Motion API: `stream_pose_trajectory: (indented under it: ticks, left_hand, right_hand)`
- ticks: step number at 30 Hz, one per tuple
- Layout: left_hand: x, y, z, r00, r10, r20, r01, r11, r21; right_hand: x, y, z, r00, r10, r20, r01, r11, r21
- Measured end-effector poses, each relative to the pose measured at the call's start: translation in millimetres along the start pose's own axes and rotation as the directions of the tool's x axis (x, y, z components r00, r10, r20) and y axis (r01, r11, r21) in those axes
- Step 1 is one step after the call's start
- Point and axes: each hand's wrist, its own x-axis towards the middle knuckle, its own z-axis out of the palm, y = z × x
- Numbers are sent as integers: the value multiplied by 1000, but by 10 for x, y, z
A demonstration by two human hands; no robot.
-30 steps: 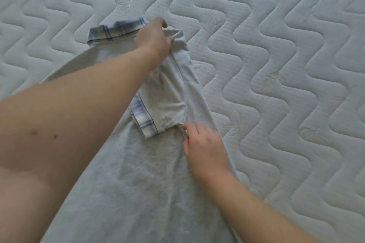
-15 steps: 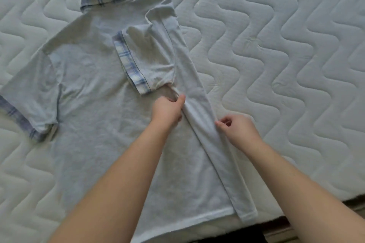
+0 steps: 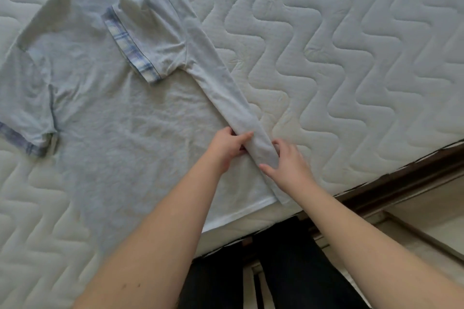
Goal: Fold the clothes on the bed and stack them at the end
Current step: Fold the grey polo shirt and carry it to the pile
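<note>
A light grey polo shirt [image 3: 120, 113] with plaid collar and sleeve cuffs lies flat on the quilted white mattress [image 3: 351, 57]. Its right side is folded inward as a long narrow strip, and the right sleeve [image 3: 150, 40] lies turned over onto the chest. My left hand [image 3: 227, 147] pinches the inner edge of that strip low down, thumb on top. My right hand [image 3: 286, 162] grips the strip's outer edge just opposite, fingers curled under the fabric. The left sleeve [image 3: 22, 108] lies spread out at the left.
The mattress edge [image 3: 376, 183] runs diagonally at the lower right, with a dark wooden bed frame [image 3: 414, 173] below it. My dark trousers [image 3: 276, 271] stand against the bed edge. A pale floor [image 3: 426, 216] shows at the far right.
Both hands slid down the folded strip toward the hem. The left hand moved from the armpit area to beside the right hand, and the view shifted toward the bed edge.
</note>
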Motion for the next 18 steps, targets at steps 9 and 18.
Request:
stream_pose_trajectory:
  ticks: [9,18]
  left_hand:
    - [-277,-473,-220,936,200,-289,-161,975,153]
    - [-479,-1083,-208,968,146,-204,-136,989,65]
  right_hand:
    - [-233,186,237,997,68,46,-80,940,333]
    - [-142,142,314,992,-8,125,-15,983,181]
